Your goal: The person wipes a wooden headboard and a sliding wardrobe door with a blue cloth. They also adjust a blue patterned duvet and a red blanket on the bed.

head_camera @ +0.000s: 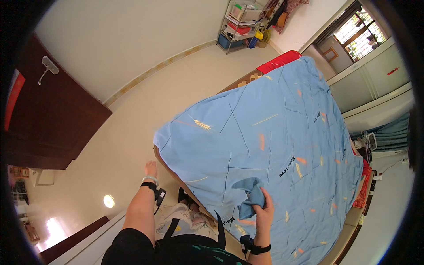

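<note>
My right hand (pixel 264 210) is closed on a crumpled blue cloth (pixel 253 198) and holds it over the near part of a bed. A light blue bed cover (pixel 251 139) with wheat-ear prints, thin dark lines and lettering is spread across the bed, with some wrinkles towards the far right. To the left of the bed's near corner, my left hand (pixel 151 169) hangs over the floor, away from the cloth. It seems to hold nothing, though its fingers look small and foreshortened.
A dark door (pixel 56 109) with a metal handle stands at the left. Beyond the bed is a metal shelf rack (pixel 237 28) with boxes. Red bedding (pixel 281 61) shows at the bed's far edge, and a sliding glass door (pixel 371 79) is at the right. Pale floor (pixel 132 132) lies left of the bed.
</note>
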Demonstrator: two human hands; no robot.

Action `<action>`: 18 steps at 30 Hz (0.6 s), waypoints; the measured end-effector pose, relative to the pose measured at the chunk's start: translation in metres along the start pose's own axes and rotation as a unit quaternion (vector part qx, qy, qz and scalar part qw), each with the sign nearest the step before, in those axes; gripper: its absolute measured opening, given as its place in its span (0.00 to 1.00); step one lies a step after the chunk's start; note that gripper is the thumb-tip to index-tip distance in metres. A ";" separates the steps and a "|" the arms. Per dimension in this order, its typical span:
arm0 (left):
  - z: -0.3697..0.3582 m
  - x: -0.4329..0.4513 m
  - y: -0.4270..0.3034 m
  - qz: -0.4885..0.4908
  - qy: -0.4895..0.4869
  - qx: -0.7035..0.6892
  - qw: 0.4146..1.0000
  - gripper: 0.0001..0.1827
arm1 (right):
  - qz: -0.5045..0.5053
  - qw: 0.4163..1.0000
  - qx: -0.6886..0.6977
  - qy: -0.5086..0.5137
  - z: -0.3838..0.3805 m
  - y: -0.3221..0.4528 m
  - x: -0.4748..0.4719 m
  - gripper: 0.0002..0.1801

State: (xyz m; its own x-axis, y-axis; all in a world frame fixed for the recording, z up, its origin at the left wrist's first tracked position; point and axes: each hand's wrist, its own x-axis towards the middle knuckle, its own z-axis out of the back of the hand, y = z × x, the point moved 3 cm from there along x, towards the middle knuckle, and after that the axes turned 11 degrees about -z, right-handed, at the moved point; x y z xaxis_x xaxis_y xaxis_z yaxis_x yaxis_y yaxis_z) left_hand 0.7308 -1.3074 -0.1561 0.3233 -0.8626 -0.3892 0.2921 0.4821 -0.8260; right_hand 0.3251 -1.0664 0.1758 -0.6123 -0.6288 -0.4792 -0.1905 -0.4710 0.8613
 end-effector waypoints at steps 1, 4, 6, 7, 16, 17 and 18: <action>-0.009 -0.013 -0.009 0.036 0.033 -0.009 0.999 0.14 | 0.000 1.000 0.009 -0.014 0.002 -0.003 0.002 0.29; -0.002 -0.045 -0.024 0.126 0.097 -0.025 0.987 0.12 | 0.008 0.999 0.032 -0.023 -0.004 -0.003 0.009 0.29; 0.015 -0.052 -0.012 0.163 0.119 -0.035 0.979 0.12 | 0.028 0.999 0.038 -0.006 -0.013 0.008 0.016 0.30; 0.025 -0.053 -0.011 0.187 0.121 -0.049 0.974 0.14 | 0.042 0.998 0.038 -0.003 -0.017 0.014 0.021 0.30; 0.108 0.040 -0.060 0.166 0.108 -0.120 0.973 0.20 | 0.099 0.995 0.013 -0.005 -0.099 0.080 0.047 0.29; 0.111 0.057 -0.066 0.167 0.117 -0.111 0.973 0.20 | 0.096 0.995 0.017 -0.005 -0.111 0.087 0.051 0.29; 0.106 0.073 -0.074 0.161 0.104 -0.091 0.977 0.16 | 0.095 0.995 0.024 -0.012 -0.123 0.094 0.056 0.29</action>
State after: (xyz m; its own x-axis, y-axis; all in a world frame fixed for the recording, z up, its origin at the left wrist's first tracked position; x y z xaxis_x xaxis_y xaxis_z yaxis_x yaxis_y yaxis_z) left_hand 0.8279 -1.3898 -0.0805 0.1774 -0.6929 -0.6989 0.0348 0.7141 -0.6992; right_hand 0.3674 -1.2215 0.2093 -0.6596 -0.6881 -0.3025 -0.1056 -0.3136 0.9437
